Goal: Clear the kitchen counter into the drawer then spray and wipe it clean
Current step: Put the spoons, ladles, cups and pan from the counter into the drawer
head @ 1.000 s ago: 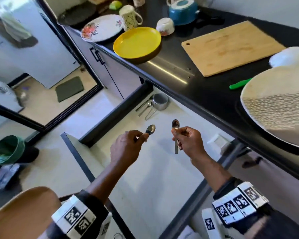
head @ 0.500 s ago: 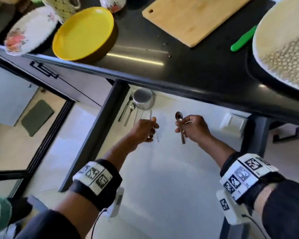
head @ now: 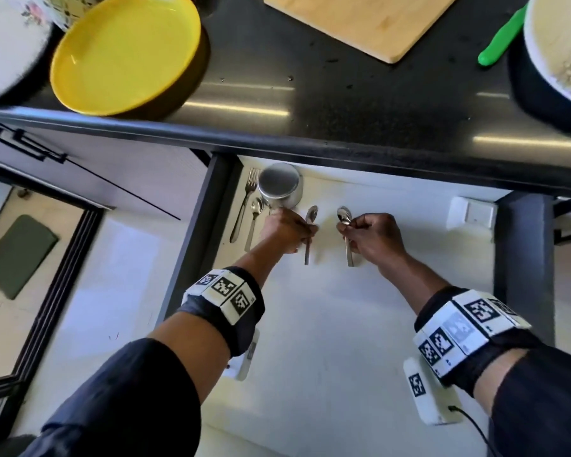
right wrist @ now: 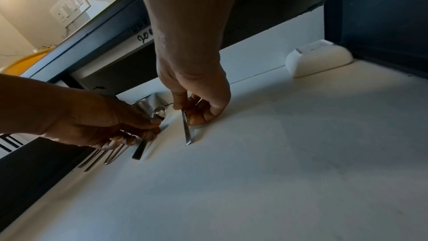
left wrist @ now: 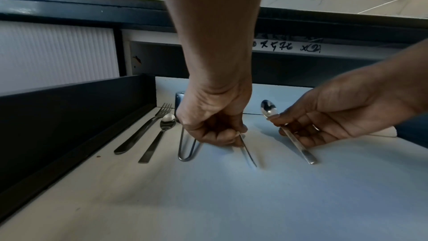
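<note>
A person is reaching both hands into an open drawer (head: 327, 341) beneath a black kitchen table (head: 327, 103), each hand lowering a steel spoon toward the drawer's pale floor. The left hand (head: 285, 230) is pinching the neck of the left spoon (head: 310, 222) in a closed grip, thumb and curled fingers around the handle, the bowl pointing toward the back of the drawer and the handle tip sitting at or just above the floor. The right hand (head: 374, 237) is holding the right spoon (head: 345, 225) the same way, its grip closed on the handle just below the bowl, with the handle slanting down so its end is touching or nearly touching the floor. The two spoons are lying roughly parallel, near each other. To their left, a fork (head: 244, 202) and another spoon (head: 254, 222) are lying along the drawer's dark side wall, beside a small steel pot (head: 279, 188) with a wire loop handle. On the table above are sitting a yellow plate (head: 122, 51), a wooden cutting board (head: 370, 18), a green-handled utensil (head: 500, 37), and a large patterned plate (head: 561, 44).
</note>
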A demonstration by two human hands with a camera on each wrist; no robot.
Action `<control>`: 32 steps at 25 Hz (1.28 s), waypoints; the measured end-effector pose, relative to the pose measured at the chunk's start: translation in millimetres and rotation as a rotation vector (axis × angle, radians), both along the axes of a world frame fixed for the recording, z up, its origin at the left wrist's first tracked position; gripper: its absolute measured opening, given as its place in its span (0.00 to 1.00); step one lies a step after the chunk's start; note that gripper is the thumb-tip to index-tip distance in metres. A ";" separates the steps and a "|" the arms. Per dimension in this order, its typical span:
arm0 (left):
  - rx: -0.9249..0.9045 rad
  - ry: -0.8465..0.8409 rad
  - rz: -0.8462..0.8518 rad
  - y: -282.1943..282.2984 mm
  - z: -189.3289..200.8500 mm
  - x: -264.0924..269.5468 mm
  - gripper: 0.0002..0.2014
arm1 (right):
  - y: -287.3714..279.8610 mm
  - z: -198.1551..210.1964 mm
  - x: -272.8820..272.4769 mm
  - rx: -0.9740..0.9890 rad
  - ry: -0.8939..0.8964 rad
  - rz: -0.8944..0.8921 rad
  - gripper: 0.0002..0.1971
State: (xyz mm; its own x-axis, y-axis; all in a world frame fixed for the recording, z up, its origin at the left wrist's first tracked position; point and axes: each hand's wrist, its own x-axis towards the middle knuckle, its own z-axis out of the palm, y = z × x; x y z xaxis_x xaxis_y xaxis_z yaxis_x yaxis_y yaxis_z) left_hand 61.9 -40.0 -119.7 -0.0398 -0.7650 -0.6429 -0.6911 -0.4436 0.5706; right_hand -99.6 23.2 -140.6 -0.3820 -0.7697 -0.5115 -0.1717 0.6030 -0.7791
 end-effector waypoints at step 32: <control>-0.548 -0.459 -0.359 9.1 -13.8 18.3 0.11 | -22.2 -17.3 54.6 -0.041 0.323 -0.013 0.12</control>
